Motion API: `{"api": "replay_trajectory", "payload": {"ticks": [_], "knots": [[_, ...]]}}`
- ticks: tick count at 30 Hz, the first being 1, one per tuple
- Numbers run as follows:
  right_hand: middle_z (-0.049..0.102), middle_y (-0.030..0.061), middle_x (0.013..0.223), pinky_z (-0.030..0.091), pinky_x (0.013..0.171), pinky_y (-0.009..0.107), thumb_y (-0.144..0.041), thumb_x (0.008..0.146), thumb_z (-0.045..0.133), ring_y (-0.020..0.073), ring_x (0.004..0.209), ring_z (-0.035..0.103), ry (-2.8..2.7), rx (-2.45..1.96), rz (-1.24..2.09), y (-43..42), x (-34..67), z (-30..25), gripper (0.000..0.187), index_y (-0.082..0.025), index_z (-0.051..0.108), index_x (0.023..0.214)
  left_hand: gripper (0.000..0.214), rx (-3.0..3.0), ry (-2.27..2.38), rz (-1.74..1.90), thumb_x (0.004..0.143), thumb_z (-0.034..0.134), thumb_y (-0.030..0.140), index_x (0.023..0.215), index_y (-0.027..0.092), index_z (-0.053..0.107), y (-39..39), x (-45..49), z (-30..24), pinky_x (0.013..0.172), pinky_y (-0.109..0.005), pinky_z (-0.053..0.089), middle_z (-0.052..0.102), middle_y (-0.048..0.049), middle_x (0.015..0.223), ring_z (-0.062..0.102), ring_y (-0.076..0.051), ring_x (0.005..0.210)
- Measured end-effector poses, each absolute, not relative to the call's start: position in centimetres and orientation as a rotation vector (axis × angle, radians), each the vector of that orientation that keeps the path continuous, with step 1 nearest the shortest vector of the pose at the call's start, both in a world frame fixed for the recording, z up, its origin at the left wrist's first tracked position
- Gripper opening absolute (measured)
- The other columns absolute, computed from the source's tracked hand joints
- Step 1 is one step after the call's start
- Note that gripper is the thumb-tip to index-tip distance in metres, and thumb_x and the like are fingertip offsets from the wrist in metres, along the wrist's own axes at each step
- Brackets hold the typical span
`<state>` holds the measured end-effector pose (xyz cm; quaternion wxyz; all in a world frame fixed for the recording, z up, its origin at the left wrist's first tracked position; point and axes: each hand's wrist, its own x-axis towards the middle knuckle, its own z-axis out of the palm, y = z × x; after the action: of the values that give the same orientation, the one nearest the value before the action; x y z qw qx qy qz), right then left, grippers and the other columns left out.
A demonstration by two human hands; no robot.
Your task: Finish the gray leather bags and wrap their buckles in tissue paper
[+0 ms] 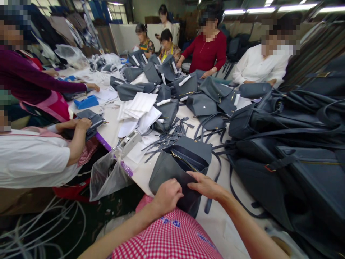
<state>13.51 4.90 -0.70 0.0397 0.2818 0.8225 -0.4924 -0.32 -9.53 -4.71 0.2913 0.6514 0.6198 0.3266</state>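
A grey-blue leather handbag (pixel 172 167) lies open at the near edge of the white table (pixel 215 219), its gold zip showing. My left hand (pixel 167 196) is closed on the bag's front flap near its lower edge. My right hand (pixel 205 185) rests on the same flap just to the right, fingers pinching the leather. A loose strap (pixel 212 187) hangs from the bag beside my right wrist.
A tall heap of dark bags (pixel 291 144) fills the right side. Loose straps (pixel 167 138), white paper sheets (pixel 138 108) and more grey bags (pixel 188 90) cover the middle. A plastic sack (pixel 106 176) hangs off the table's left edge. Several other people sit around the table.
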Motion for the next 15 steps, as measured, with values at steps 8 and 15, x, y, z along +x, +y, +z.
{"api": "replay_trajectory", "payload": {"ticks": [8, 15], "knots": [[0.072, 0.0023, 0.096, 0.046, 0.08, 0.03, -0.01, 0.08, 0.047, 0.0205, 0.091, 0.066, 2.768, 0.77, -1.211, 2.2, 13.8, -0.2, 0.033, -0.023, 0.065, 0.104, 0.024, 1.765, 2.296, 0.891, 0.091, 0.044, 0.017, 0.087, 0.018, 0.067, -9.5, -6.0, -2.0, 0.093, -0.043, 0.043, 0.065, -0.0107, 0.095, 0.056, -0.028, 0.102], [0.073, 0.0027, 0.084, 0.04, 0.062, 0.026, -0.009, 0.085, 0.041, 0.0195, 0.078, 0.068, 2.909, 0.722, -0.725, -1.6, 14.0, -0.1, 0.044, -0.03, 0.062, 0.117, 0.037, 1.816, 2.486, 1.088, 0.088, 0.047, 0.017, 0.123, 0.013, 0.057, -7.4, -11.2, -0.6, 0.105, -0.052, 0.037, 0.056, -0.0164, 0.128, 0.047, -0.031, 0.124]]}}
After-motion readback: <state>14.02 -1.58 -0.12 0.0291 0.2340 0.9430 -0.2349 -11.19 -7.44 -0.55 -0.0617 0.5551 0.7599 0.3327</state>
